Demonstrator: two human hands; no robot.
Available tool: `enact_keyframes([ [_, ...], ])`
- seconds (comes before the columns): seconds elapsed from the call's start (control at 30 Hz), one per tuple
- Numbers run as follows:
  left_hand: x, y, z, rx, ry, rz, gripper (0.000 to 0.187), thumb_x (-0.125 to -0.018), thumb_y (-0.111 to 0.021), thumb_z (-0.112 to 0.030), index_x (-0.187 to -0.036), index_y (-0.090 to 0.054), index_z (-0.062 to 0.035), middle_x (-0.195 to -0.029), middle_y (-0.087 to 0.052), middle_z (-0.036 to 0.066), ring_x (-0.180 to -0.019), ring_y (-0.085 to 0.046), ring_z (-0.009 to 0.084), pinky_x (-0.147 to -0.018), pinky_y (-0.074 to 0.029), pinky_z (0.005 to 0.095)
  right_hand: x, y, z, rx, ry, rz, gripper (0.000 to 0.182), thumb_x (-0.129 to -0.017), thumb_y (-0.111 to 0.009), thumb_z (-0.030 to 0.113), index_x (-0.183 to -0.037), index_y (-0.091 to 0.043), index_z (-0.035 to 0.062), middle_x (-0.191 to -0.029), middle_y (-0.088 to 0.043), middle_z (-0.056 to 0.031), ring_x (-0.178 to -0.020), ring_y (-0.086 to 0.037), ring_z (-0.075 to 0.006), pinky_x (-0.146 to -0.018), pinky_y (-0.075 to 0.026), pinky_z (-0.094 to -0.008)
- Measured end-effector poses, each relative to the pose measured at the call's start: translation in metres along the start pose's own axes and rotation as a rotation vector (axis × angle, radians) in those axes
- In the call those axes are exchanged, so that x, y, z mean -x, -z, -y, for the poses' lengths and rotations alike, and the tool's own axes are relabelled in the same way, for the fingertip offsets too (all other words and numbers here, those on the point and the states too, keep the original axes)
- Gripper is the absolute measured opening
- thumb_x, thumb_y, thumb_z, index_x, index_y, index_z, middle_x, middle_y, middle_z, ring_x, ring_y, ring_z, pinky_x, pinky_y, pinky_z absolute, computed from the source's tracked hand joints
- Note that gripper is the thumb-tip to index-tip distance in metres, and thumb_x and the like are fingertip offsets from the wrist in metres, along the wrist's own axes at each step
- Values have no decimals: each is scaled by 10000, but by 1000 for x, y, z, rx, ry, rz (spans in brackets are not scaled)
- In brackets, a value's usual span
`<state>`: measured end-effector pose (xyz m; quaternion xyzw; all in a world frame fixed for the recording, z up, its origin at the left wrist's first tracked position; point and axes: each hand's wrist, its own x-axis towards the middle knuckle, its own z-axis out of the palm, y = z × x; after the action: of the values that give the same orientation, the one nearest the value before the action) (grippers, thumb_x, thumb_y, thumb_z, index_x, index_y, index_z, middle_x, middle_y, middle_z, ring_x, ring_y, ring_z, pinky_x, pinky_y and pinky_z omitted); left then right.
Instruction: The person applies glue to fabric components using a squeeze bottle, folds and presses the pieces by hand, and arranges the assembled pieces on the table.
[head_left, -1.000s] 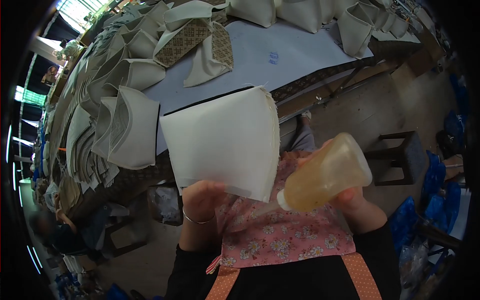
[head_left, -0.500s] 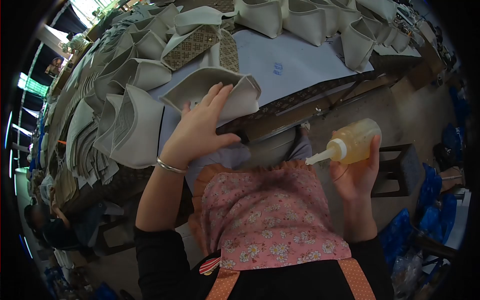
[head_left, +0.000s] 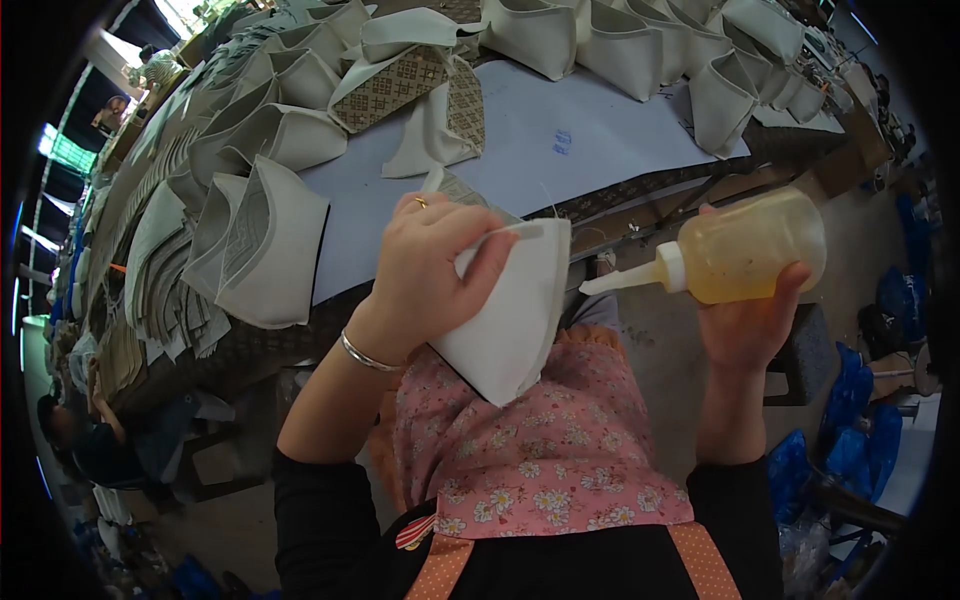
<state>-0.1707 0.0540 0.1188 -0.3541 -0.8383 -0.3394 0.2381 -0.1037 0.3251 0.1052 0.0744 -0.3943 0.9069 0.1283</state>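
My left hand (head_left: 430, 265) is closed on the upper edge of a cream pocket-shaped piece (head_left: 510, 320), which looks like stitched leather or stiff fabric. It hangs tilted above my apron, its pointed end down. My right hand (head_left: 745, 320) holds a translucent squeeze bottle (head_left: 755, 245) of amber liquid, lying nearly sideways. The bottle's pale nozzle (head_left: 625, 278) points left at the piece and stays a small gap from its edge. Behind my left hand, another cream piece with a brown patterned lining (head_left: 395, 88) rests on the table.
White paper (head_left: 610, 130) covers part of the table (head_left: 265, 350). Several cream pieces (head_left: 620, 50) stand along its far side, and stacked flat pieces (head_left: 165, 270) lie at left. A dark stool (head_left: 800, 350) and blue plastic bags (head_left: 860, 430) are at right. Another person (head_left: 95, 440) sits at lower left.
My left hand has closed on the cream piece and lifted it off the table edge, toward me. My right hand has raised the bottle, which now lies more level.
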Motion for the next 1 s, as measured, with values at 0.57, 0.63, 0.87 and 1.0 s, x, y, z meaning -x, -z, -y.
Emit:
enact_keyframes([
  [0.57,6,-2,-20,34,-103,26,100,-701,-641,-89,-647,-557,-90,-530,-481,-5,-496,-448,178,-594,-338,293,-21,2,8,407,149,65,808,-771,-545,557,-1325,-262,41,-1275,-402,-155,-1208,-379,-350,-998,-333,-472],
  [0.63,6,-1,-20,15,-103,50,97,-697,-641,-84,-647,-559,-87,-538,-496,-3,-503,-458,174,-591,-340,292,-21,3,7,405,150,62,807,-773,-545,554,-1327,-259,41,-1278,-399,-155,-1211,-375,-350,-995,-336,-472],
  [0.87,3,3,-24,65,-58,34,54,-686,-634,-45,-660,-587,-45,-570,-535,34,-514,-441,182,-588,-350,287,-13,7,3,327,31,89,783,-788,-538,536,-1331,-256,47,-1278,-399,-149,-1212,-368,-357,-990,-334,-478],
  [1.0,1,3,-26,93,-43,35,48,-693,-625,-38,-663,-587,-40,-578,-546,36,-509,-440,172,-570,-351,276,-15,0,10,277,111,42,776,-795,-524,542,-1331,-257,50,-1271,-403,-146,-1207,-371,-363,-988,-334,-482],
])
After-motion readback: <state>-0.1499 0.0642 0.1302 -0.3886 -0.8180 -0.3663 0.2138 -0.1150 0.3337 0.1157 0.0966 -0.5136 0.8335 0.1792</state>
